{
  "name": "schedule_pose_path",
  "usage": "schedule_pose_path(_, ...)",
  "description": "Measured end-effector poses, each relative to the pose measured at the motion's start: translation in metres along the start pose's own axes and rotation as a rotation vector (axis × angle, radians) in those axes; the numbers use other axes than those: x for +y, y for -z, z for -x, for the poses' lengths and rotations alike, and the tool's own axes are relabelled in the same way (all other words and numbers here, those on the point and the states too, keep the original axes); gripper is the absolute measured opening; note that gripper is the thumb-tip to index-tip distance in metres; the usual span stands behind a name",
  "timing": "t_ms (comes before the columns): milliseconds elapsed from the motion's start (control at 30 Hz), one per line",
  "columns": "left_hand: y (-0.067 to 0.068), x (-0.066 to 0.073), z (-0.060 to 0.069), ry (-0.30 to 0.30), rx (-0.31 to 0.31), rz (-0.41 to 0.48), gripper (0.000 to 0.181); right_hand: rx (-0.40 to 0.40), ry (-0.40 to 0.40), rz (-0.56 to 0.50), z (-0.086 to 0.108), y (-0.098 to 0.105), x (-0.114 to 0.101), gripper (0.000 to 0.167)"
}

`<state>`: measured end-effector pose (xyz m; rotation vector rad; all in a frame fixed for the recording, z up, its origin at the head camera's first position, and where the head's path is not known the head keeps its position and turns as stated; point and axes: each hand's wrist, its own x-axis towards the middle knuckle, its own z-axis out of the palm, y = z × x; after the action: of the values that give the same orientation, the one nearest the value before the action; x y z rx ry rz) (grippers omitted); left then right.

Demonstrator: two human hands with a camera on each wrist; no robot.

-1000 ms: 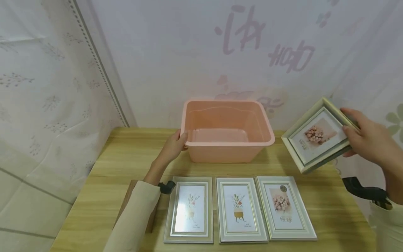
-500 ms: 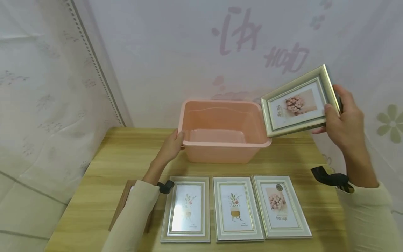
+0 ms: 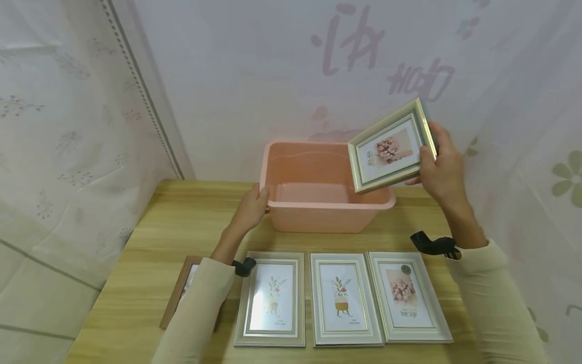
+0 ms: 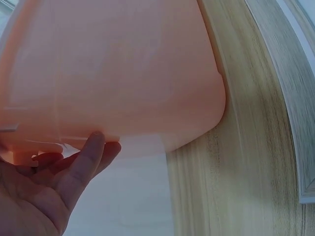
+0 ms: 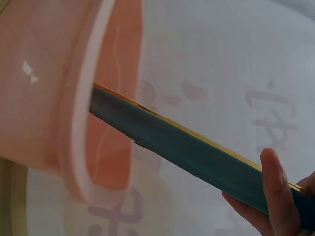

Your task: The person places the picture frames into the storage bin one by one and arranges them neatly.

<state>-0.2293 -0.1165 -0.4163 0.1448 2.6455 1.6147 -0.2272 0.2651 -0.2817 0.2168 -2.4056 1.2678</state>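
Observation:
My right hand [image 3: 443, 169] grips one edge of a gold-rimmed picture frame [image 3: 391, 149] with a pink flower picture. It tilts over the right part of a pink plastic bin [image 3: 325, 217]. The right wrist view shows the picture frame edge-on [image 5: 187, 147], its far end past the bin's rim [image 5: 74, 137]. At the bin's left side, my left hand [image 3: 250, 210] holds the rim, thumb on the outside. In the left wrist view that hand [image 4: 64, 182] is seen against the bin wall [image 4: 123, 73].
Three picture frames lie face up in front of the bin: a silvery one [image 3: 270, 341], a white one [image 3: 347, 338] and another white one [image 3: 420, 334]. A brown frame [image 3: 175, 298] is partly hidden under my left sleeve. A patterned curtain [image 3: 227, 76] hangs behind the wooden table [image 3: 200, 202].
My right hand has carried the gold-rimmed picture frame leftward, from right of the bin to over its right part. My left hand has stayed on the bin's rim.

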Motion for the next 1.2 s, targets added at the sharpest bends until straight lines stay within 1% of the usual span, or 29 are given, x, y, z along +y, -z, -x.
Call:
schedule_pose_path(200,0.001,0.000,0.001,0.019,0.006,-0.001,0.035,-0.082,0.026,0.098,0.000,-0.022,0.012,0.054)
schedule_pose_path(300,0.002,-0.001,0.002,0.021,0.004,0.014,0.038,-0.110,0.033,0.131,0.000,-0.030,0.020,0.055)
schedule_pose_path(367,0.002,-0.002,0.002,0.016,0.000,0.027,0.040,-0.120,0.041,0.153,0.000,-0.034,0.024,0.054)
schedule_pose_path(433,0.002,-0.003,0.002,0.007,0.002,0.035,0.041,-0.112,0.072,0.204,-0.002,-0.039,0.028,0.054)
schedule_pose_path(533,0.001,-0.003,0.003,-0.005,0.015,0.024,0.040,-0.108,0.098,0.277,-0.001,-0.046,0.034,0.053)
schedule_pose_path(600,0.000,-0.003,0.003,-0.009,0.021,0.012,0.038,-0.109,0.101,0.331,-0.002,-0.050,0.038,0.053)
schedule_pose_path(667,-0.001,-0.002,0.003,-0.008,0.028,0.001,0.037,-0.121,0.084,0.364,-0.002,-0.056,0.041,0.054)
schedule_pose_path(767,-0.002,-0.001,0.003,-0.007,0.025,-0.012,0.036,-0.126,0.071,0.397,-0.002,-0.062,0.044,0.056)
schedule_pose_path(900,-0.002,0.000,0.002,-0.005,0.031,-0.022,0.036,-0.125,0.079,0.427,-0.001,-0.067,0.046,0.056)
schedule_pose_path(1100,-0.002,-0.001,0.002,0.006,0.022,-0.026,0.041,-0.184,0.088,0.462,0.004,-0.075,0.051,0.069)
schedule_pose_path(1200,-0.002,-0.001,0.003,0.005,0.021,-0.028,0.044,-0.193,0.088,0.469,0.006,-0.078,0.053,0.070)
